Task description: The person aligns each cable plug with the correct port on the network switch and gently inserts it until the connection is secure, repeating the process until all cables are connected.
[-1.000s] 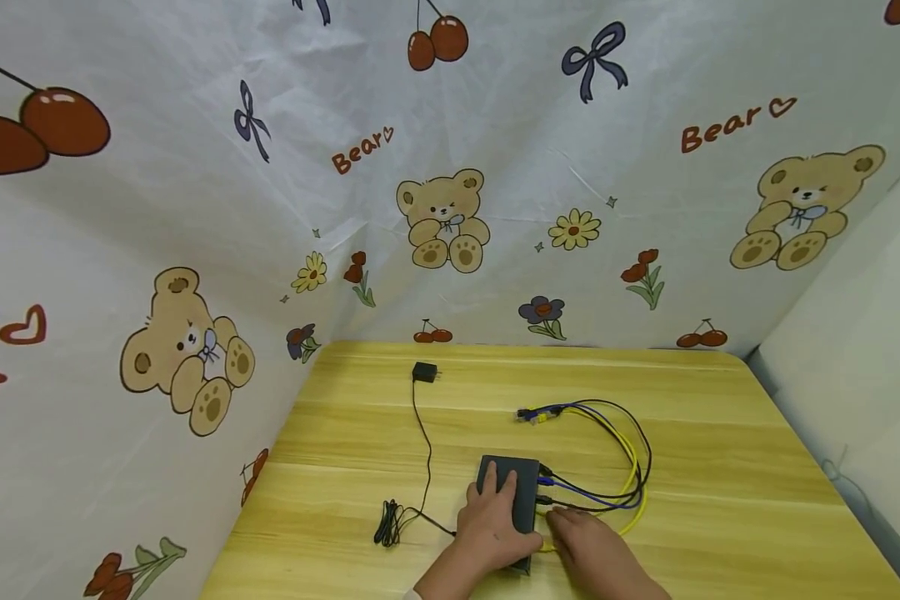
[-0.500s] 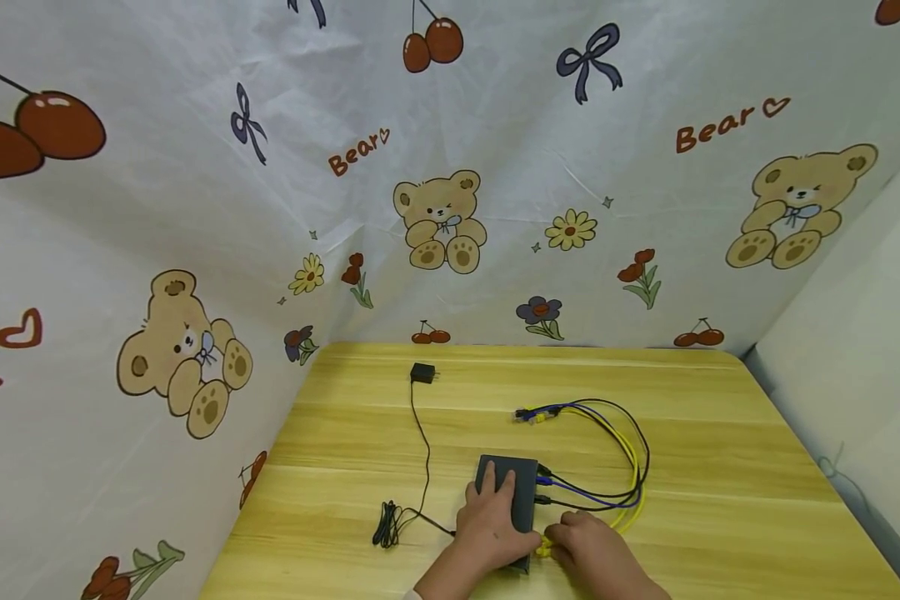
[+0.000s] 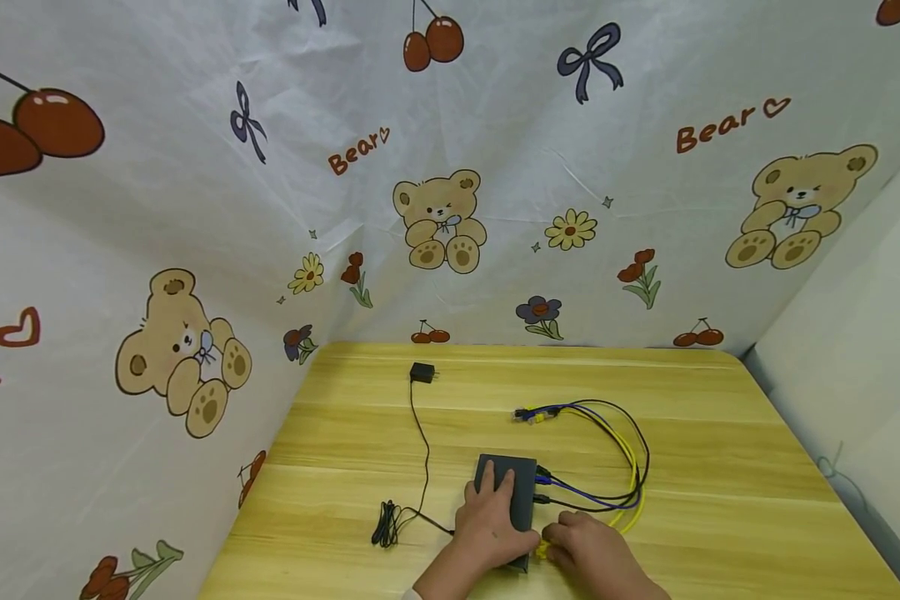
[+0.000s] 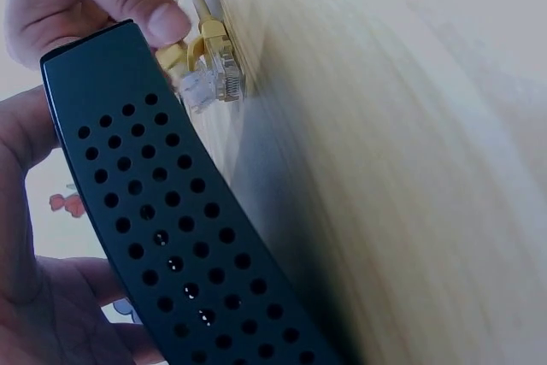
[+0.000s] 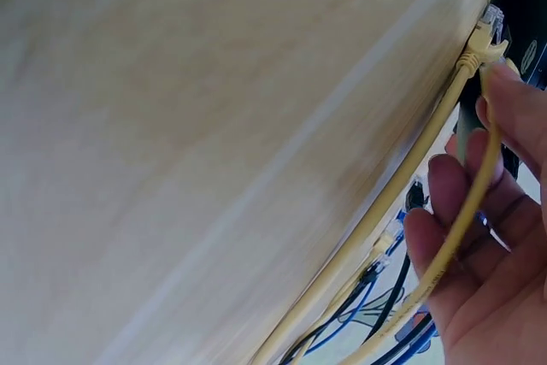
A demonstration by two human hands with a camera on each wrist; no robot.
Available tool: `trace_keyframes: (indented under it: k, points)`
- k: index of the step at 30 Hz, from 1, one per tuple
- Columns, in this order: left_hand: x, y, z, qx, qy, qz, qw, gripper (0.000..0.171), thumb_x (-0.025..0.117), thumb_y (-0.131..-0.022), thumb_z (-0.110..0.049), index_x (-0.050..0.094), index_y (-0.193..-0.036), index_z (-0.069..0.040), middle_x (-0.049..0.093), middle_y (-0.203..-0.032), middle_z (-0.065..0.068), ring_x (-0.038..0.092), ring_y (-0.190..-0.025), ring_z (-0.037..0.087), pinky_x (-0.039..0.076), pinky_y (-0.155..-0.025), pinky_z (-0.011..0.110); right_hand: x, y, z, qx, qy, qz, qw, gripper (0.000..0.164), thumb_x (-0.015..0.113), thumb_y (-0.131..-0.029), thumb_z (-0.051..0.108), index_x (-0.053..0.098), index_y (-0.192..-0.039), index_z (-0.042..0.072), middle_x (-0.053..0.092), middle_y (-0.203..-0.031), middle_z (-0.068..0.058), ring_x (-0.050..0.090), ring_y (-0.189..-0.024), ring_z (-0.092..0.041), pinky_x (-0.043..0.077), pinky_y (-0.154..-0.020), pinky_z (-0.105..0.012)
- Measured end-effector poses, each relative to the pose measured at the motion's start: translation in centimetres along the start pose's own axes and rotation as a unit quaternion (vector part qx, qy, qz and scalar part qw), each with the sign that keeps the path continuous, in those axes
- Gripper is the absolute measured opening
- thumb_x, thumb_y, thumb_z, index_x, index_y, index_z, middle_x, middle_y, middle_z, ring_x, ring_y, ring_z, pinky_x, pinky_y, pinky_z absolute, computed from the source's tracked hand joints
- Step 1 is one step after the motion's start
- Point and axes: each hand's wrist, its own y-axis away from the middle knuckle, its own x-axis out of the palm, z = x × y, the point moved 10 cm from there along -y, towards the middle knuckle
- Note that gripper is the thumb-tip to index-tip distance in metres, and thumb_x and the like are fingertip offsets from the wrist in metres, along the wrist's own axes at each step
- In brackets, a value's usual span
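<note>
A dark, flat network switch (image 3: 523, 500) lies on the table, its vented side (image 4: 162, 211) facing the left wrist camera. My left hand (image 3: 487, 529) rests spread across its top, thumb at the right edge. Beside that edge, my right hand (image 3: 588, 550) pinches a yellow network cable (image 5: 461, 228) just behind its plug. In the left wrist view this cable's clear plug (image 4: 198, 90) is right at the switch's corner, outside it. A second yellow cable's plug (image 4: 229, 74) lies close beside it on the table. Black and blue cables (image 3: 570, 485) run into the switch's right side.
The cables loop right and back to a cluster of loose plugs (image 3: 534, 415). A black power adapter (image 3: 422, 372) sits at the back left. Its cord, with a tied coil (image 3: 385, 523), runs to the switch's left side. A printed cloth (image 3: 510, 133) hangs behind the table (image 3: 705, 467).
My right hand has shifted slightly, and its fingers have drawn together around the yellow cable by the switch's edge. The yellow plugs there show more than before. My left hand stays on the switch.
</note>
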Motion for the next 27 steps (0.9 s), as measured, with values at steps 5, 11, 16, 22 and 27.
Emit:
trace_keyframes:
  k: [5,11,16,22,27]
  points:
    - [0.0,0.1,0.1,-0.002,-0.001,-0.002,1.0000,0.097,0.075,-0.071,-0.063,0.042,-0.154,-0.025,0.023,-0.164,0.014,0.035,-0.136,0.052,0.046,-0.078,0.063,-0.8,0.0,0.9,-0.027,0.036,-0.046,0.998,0.006,0.076,-0.088,0.025,0.072,-0.092,0.025,0.053,-0.081,0.019,0.048,-0.069,0.003,0.045,-0.058,-0.024]
    - [-0.1,0.0,0.1,-0.007,0.007,-0.004,0.9999,0.095,0.075,-0.071,-0.061,0.042,-0.153,-0.027,0.023,-0.164,0.013,0.035,-0.136,0.051,0.045,-0.078,0.064,-1.5,0.2,1.3,-0.043,0.056,-0.087,0.994,0.005,0.074,-0.090,0.028,0.070,-0.089,0.025,0.053,-0.084,0.019,0.048,-0.075,0.000,0.048,-0.065,-0.027]
    - [-0.2,0.1,0.2,-0.010,0.011,0.000,0.9999,0.094,0.075,-0.072,-0.058,0.042,-0.154,-0.027,0.022,-0.164,0.013,0.035,-0.136,0.051,0.045,-0.078,0.064,-2.0,0.4,1.4,-0.050,0.070,-0.119,0.989,0.009,0.079,-0.085,0.026,0.071,-0.088,0.026,0.054,-0.089,0.017,0.047,-0.082,-0.004,0.048,-0.072,-0.030]
    - [-0.2,0.1,0.2,-0.007,0.017,0.003,0.9998,0.093,0.074,-0.073,-0.057,0.041,-0.154,-0.025,0.021,-0.164,0.014,0.033,-0.137,0.054,0.044,-0.080,0.067,-2.2,0.5,0.9,-0.028,0.075,-0.131,0.988,0.012,0.082,-0.082,0.026,0.071,-0.087,0.028,0.060,-0.111,0.002,0.055,-0.105,-0.019,0.049,-0.087,-0.043]
    - [-0.2,0.1,0.1,-0.004,0.019,0.004,0.9998,0.094,0.074,-0.073,-0.060,0.041,-0.154,-0.026,0.021,-0.164,0.014,0.034,-0.137,0.053,0.044,-0.080,0.066,-2.4,0.6,0.7,-0.009,0.075,-0.143,0.987,0.013,0.082,-0.082,0.025,0.070,-0.088,0.027,0.058,-0.130,-0.010,0.052,-0.121,-0.036,0.047,-0.090,-0.056]
